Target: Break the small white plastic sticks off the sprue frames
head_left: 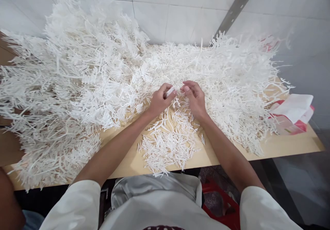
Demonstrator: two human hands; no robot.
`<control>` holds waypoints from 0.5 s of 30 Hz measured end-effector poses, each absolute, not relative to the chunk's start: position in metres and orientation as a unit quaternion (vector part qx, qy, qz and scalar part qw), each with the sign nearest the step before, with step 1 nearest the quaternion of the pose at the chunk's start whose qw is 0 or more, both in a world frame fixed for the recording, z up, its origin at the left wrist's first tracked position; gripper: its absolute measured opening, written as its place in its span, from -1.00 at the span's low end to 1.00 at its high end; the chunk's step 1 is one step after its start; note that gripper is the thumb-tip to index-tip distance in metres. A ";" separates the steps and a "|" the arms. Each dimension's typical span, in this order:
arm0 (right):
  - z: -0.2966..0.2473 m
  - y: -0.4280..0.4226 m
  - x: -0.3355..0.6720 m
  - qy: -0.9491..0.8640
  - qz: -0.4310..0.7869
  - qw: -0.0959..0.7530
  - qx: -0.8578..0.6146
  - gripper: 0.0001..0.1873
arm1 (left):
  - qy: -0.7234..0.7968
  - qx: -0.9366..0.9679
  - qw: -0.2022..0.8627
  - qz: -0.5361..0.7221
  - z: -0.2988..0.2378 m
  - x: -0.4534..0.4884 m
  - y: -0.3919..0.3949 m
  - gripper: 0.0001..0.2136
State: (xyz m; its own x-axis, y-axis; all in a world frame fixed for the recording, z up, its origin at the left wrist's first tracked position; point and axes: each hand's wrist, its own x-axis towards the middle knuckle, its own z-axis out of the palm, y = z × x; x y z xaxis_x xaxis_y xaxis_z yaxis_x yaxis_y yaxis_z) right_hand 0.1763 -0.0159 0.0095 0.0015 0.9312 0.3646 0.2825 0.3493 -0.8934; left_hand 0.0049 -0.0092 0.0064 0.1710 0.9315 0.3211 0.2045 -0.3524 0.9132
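My left hand (162, 99) is closed around a small bunch of white plastic twig pieces (169, 91), which show between thumb and fingers. Beside it, my right hand (195, 97) has its thumb and forefinger together in a pinch; what is between them is too small to make out. The fingertips of both hands are close together but apart. Below them on the table lie a branched white plastic stem (165, 120) and a loose pile of short thin white sticks (168, 147).
A tall heap of white branched plastic twigs (95, 65) covers the table's left side, another heap (232, 82) its right. A pink-and-white plastic bag (292, 115) lies at the right end of the wooden table (288, 145). A tiled wall (152, 17) stands behind. Another person's arm (9, 202) shows at lower left.
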 end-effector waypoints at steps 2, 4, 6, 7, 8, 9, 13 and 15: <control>0.011 -0.017 0.176 -0.655 0.317 0.498 -0.472 -0.64 | 0.426 0.687 0.356 0.469 0.005 0.005 -0.008 -0.80; 0.012 -0.019 0.175 -0.676 0.311 0.475 -0.469 -0.65 | 0.432 0.699 0.340 0.456 0.002 0.004 -0.006 -0.78; 0.013 -0.021 0.173 -0.702 0.280 0.460 -0.466 -0.68 | 0.442 0.705 0.326 0.448 -0.002 0.004 -0.004 -0.78; 0.014 -0.021 0.172 -0.716 0.255 0.454 -0.464 -0.68 | 0.447 0.706 0.323 0.445 -0.004 0.004 -0.004 -0.80; 0.014 -0.022 0.171 -0.730 0.228 0.448 -0.463 -0.67 | 0.450 0.706 0.324 0.441 -0.005 0.004 -0.004 -0.79; 0.013 -0.022 0.170 -0.743 0.203 0.442 -0.460 -0.67 | 0.452 0.705 0.330 0.436 -0.006 0.005 -0.005 -0.74; 0.012 -0.022 0.169 -0.777 0.175 0.421 -0.434 -0.71 | 0.433 0.725 0.355 0.401 -0.005 0.005 -0.009 -0.51; 0.012 -0.021 0.170 -0.779 0.195 0.423 -0.420 -0.76 | 0.431 0.739 0.347 0.384 -0.004 0.005 -0.010 -0.50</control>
State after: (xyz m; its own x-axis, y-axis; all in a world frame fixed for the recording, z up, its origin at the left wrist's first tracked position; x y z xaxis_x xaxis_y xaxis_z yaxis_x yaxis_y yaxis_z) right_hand 0.1698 -0.0214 0.0120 -0.2906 0.8186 0.4954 0.4897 0.5720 -0.6580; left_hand 0.0051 -0.0100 -0.0037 0.3344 0.9035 0.2680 0.3709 -0.3876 0.8439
